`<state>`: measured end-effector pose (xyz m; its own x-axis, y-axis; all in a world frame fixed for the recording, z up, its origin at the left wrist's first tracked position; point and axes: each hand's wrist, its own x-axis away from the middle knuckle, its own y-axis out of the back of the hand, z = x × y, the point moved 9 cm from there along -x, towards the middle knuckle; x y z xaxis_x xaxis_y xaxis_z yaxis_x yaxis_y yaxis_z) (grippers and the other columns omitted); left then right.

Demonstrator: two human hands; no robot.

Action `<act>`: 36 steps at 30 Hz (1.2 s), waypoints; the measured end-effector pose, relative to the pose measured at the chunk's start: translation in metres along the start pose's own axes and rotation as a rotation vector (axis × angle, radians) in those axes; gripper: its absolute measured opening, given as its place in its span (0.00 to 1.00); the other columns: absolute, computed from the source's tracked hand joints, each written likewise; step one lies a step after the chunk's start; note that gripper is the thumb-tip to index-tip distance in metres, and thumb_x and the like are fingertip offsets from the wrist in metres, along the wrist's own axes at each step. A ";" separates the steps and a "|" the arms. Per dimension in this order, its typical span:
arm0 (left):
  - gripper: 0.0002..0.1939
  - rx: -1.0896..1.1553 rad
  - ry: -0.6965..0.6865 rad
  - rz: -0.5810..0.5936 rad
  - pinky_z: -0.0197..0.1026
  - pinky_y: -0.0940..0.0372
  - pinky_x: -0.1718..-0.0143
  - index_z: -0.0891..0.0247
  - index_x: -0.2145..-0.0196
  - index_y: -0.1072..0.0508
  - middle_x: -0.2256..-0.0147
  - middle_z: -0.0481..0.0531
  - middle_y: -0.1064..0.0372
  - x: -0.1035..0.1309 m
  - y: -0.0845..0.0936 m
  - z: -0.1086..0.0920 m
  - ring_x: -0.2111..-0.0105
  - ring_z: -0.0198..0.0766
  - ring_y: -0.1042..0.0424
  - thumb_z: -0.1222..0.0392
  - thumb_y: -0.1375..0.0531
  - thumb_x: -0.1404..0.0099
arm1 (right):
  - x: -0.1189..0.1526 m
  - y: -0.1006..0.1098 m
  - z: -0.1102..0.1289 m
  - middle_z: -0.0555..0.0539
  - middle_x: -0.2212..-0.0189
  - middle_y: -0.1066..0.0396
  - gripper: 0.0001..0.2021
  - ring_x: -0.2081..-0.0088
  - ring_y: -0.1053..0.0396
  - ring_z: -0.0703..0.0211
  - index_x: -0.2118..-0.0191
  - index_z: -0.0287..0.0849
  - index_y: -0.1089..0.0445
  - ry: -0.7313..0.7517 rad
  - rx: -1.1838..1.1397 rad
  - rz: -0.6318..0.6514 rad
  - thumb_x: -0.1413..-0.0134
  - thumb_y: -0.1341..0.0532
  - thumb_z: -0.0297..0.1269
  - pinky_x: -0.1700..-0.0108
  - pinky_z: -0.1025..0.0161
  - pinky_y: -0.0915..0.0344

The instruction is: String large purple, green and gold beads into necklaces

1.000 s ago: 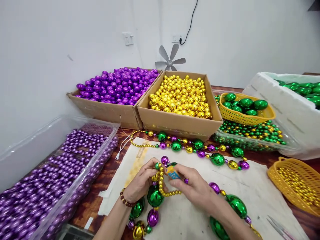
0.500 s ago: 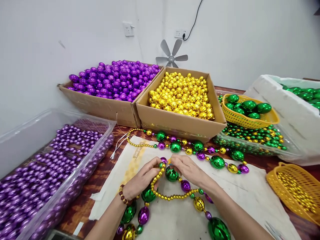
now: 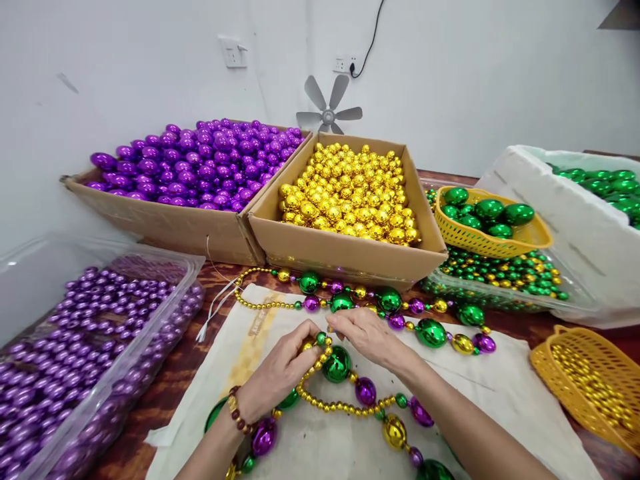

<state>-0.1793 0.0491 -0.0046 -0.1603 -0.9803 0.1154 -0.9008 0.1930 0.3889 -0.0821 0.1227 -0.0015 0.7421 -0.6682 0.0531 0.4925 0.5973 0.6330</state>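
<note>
Low in the view, my left hand (image 3: 285, 367) wears a brown bead bracelet (image 3: 237, 410) and pinches one end of a bead strand near a small green bead (image 3: 321, 339). My right hand (image 3: 363, 333) is closed close beside it, its fingertips together at the strand's end; what they grip is too small to make out. From my left hand a chain of small gold beads (image 3: 340, 407) loops down to the right. Larger green, purple (image 3: 365, 391) and gold beads lie on the white cloth (image 3: 320, 443) below my hands.
A finished-looking bead strand (image 3: 431, 333) lies behind my hands. Cardboard boxes hold purple (image 3: 165, 213) and gold beads (image 3: 350, 193). Clear bins stand left (image 3: 120, 353) and right; yellow baskets (image 3: 545, 360) and a white foam box (image 3: 530, 200) are at right.
The camera view has shifted slightly, moving the boxes leftward. My hands have drawn a little apart at the fingertips, and the strand's beads sit slightly lower.
</note>
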 end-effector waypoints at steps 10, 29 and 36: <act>0.06 0.007 0.045 0.061 0.39 0.44 0.62 0.61 0.63 0.38 0.67 0.46 0.40 -0.004 -0.001 0.008 0.65 0.36 0.39 0.58 0.51 0.31 | -0.003 0.006 0.009 0.55 0.80 0.46 0.22 0.76 0.48 0.67 0.77 0.41 0.46 0.091 0.111 0.044 0.32 0.54 0.46 0.72 0.67 0.58; 0.03 0.034 0.064 0.103 0.38 0.43 0.61 0.60 0.62 0.38 0.66 0.45 0.40 -0.008 -0.005 0.010 0.64 0.36 0.40 0.61 0.51 0.32 | -0.002 0.009 0.017 0.54 0.80 0.43 0.21 0.77 0.48 0.67 0.78 0.40 0.42 0.175 0.344 0.062 0.33 0.53 0.42 0.72 0.65 0.59; 0.04 0.009 0.058 0.105 0.39 0.42 0.59 0.61 0.63 0.38 0.66 0.46 0.39 -0.009 -0.007 0.010 0.63 0.37 0.39 0.61 0.50 0.33 | -0.003 0.012 0.021 0.52 0.78 0.37 0.22 0.75 0.45 0.65 0.76 0.40 0.36 0.216 0.429 0.056 0.33 0.53 0.44 0.72 0.64 0.59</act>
<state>-0.1758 0.0561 -0.0180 -0.2309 -0.9506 0.2075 -0.8839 0.2940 0.3636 -0.0875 0.1228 0.0223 0.8621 -0.5054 -0.0366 0.2508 0.3628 0.8975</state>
